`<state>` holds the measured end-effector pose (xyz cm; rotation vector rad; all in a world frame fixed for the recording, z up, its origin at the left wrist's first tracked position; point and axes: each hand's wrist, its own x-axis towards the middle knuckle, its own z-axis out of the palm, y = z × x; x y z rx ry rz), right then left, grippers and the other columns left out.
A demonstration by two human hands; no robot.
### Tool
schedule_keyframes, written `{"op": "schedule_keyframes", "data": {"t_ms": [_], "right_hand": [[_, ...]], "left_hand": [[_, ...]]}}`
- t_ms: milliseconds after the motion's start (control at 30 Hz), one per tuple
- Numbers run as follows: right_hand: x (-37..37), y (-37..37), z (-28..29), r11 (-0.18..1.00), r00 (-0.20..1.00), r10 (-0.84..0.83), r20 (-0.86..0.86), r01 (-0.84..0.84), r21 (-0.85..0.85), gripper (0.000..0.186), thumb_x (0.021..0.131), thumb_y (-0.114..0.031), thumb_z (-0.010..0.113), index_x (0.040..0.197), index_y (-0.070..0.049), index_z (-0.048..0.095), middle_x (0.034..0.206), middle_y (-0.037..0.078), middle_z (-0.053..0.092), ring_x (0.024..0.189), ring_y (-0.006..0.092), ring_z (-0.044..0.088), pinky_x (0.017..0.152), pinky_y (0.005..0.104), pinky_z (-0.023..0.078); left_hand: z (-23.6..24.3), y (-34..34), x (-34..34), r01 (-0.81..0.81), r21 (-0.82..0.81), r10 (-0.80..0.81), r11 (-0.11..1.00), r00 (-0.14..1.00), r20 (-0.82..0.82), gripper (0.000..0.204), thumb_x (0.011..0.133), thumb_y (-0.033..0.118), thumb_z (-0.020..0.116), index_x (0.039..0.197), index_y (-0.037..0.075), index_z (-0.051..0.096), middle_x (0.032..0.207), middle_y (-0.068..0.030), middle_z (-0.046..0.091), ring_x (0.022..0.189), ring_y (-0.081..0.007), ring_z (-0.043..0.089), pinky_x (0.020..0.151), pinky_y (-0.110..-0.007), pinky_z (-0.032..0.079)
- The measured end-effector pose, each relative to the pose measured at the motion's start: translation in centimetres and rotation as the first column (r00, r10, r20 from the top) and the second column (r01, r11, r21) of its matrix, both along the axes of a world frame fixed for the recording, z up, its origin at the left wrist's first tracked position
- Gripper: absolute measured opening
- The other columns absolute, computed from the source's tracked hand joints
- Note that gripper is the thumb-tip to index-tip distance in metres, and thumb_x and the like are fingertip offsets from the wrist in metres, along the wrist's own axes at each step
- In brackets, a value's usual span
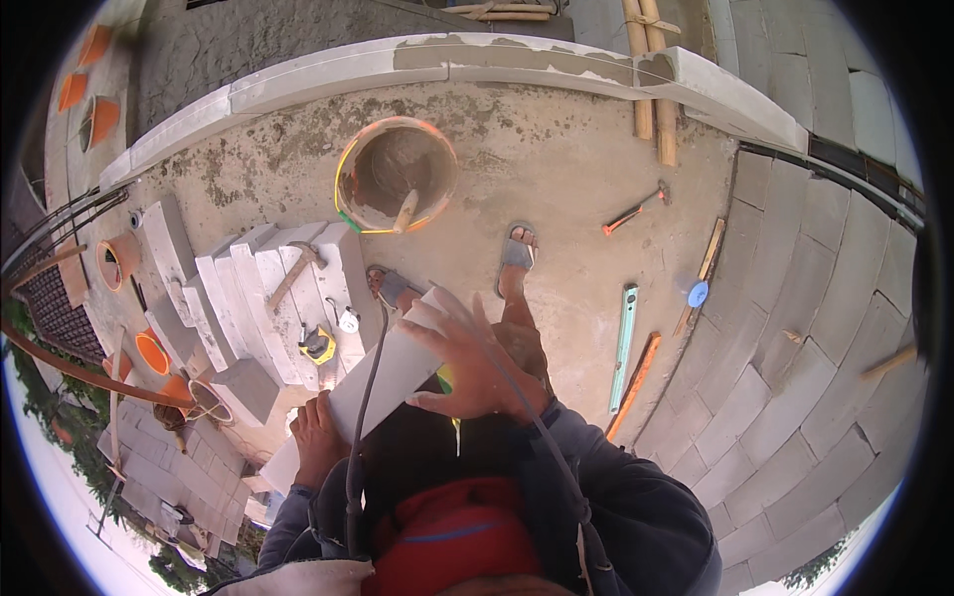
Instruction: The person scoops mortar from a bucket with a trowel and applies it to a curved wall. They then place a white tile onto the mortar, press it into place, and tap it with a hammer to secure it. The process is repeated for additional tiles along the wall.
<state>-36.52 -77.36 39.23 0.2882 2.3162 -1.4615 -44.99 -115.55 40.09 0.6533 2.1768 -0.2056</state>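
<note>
A long pale-grey concrete block (383, 382) is held slantwise before my body. My left hand (317, 437) is closed round its left edge, fingers on the near side. Over the upper right end, my right hand (472, 363) grips the block with its fingers spread and thumb apart; its palm side is partly hidden. Just left of the block is a stack of similar pale blocks (263, 283). A hammer (296, 273), a yellow-and-black tape measure (317, 345) and a small white round thing (349, 320) lie on the stack.
An orange-rimmed mortar bucket (373, 169) holds a wooden-handled tool (405, 212). A low block wall (338, 72) with wet mortar runs across the far side. At right lie an orange-handled hammer (636, 209), a teal spirit level (623, 333) and an orange bar (634, 387), near a block wall (795, 328).
</note>
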Motion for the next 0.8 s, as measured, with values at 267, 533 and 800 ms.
{"op": "schedule_keyframes", "data": {"t_ms": [267, 533, 800], "right_hand": [[11.6, 9.9, -7.9, 0.924, 0.941, 0.205, -0.270, -0.096, 0.370, 0.098, 0.072, -0.046, 0.090, 0.161, -0.029, 0.051, 0.156, 0.024, 0.050, 0.149, 0.0444, 0.046, 0.123, 0.0757, 0.025], [11.0, 27.7, -1.5, 0.845, 0.928, 0.113, -0.354, 0.098, 0.526, 0.076, 0.086, -0.039, 0.080, 0.158, -0.037, 0.055, 0.139, 0.013, 0.063, 0.134, 0.0336, 0.056, 0.113, 0.0679, 0.037], [1.4, 41.7, 1.8, 0.615, 0.867, 0.068, -0.494, 0.354, 0.705, 0.060, 0.093, -0.033, 0.069, 0.152, -0.040, 0.061, 0.133, 0.007, 0.065, 0.129, 0.0270, 0.058, 0.108, 0.0617, 0.041]], "left_hand": [[2.9, 22.0, 2.5, 0.318, 0.011, -0.318, 0.948, 0.948, 0.031, 0.114, 0.058, 0.043, 0.096, 0.152, 0.005, 0.044, 0.131, -0.0167, 0.057, 0.122, -0.0391, 0.055, 0.101, -0.059, 0.042], [5.9, 41.6, -1.7, 0.455, 0.211, -0.419, 0.865, 0.887, -0.195, 0.098, 0.064, 0.023, 0.090, 0.151, 0.008, 0.048, 0.132, -0.0157, 0.056, 0.127, -0.0378, 0.052, 0.109, -0.054, 0.035], [7.0, 57.8, -13.2, 0.609, 0.317, -0.444, 0.727, 0.770, -0.458, 0.091, 0.068, 0.017, 0.091, 0.149, 0.008, 0.051, 0.142, -0.0185, 0.059, 0.134, -0.0393, 0.054, 0.112, -0.056, 0.036]]}}
